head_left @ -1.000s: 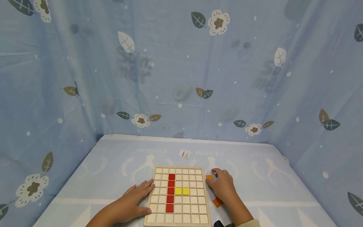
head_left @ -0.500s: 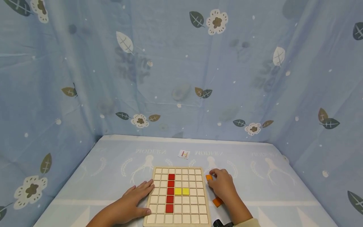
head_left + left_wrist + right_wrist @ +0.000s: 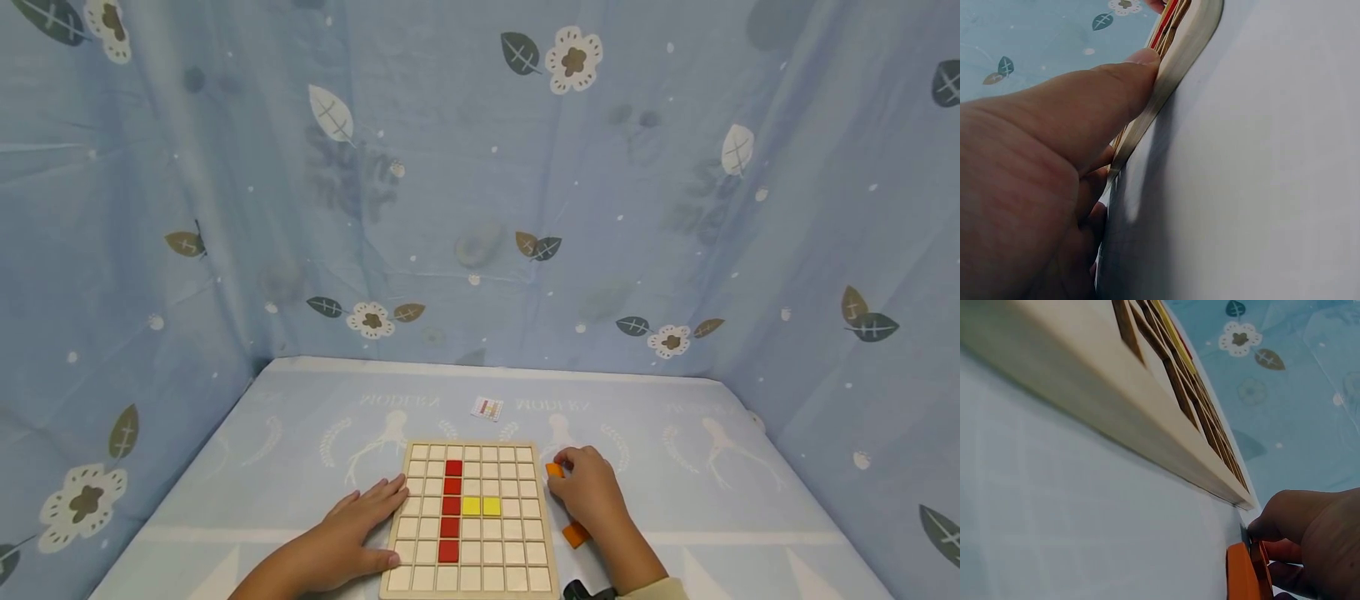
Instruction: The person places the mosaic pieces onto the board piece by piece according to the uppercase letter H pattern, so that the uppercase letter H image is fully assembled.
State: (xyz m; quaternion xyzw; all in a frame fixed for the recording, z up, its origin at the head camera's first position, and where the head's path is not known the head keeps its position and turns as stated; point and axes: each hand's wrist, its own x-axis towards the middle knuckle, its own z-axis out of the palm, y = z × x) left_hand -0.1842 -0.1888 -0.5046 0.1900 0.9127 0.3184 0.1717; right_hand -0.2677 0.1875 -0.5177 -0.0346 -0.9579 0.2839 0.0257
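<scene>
A wooden grid board (image 3: 543, 533) lies on the table with a column of red tiles (image 3: 451, 505) and two yellow tiles (image 3: 481, 506) in its cells. My left hand (image 3: 352, 529) rests on its left edge, fingers extended. In the left wrist view the thumb (image 3: 1129, 81) lies on the rim. Just off the board's right side, my right hand (image 3: 591, 487) pinches a small orange tile (image 3: 554, 470) between thumb and fingertips. Another orange tile (image 3: 576, 534) lies under the right wrist; the right wrist view shows orange tile (image 3: 1241, 575) close to the fingers.
Beyond the board lies a small printed card (image 3: 487, 408) with a coloured grid pattern. A black object (image 3: 587, 591) sits by the right sleeve at the bottom edge. A blue patterned curtain (image 3: 480, 208) encloses the table (image 3: 300, 467) at the back and sides.
The right hand's fingertips have drawn in around the orange tile, where the index finger earlier reached out over it. The left hand and board stay in place.
</scene>
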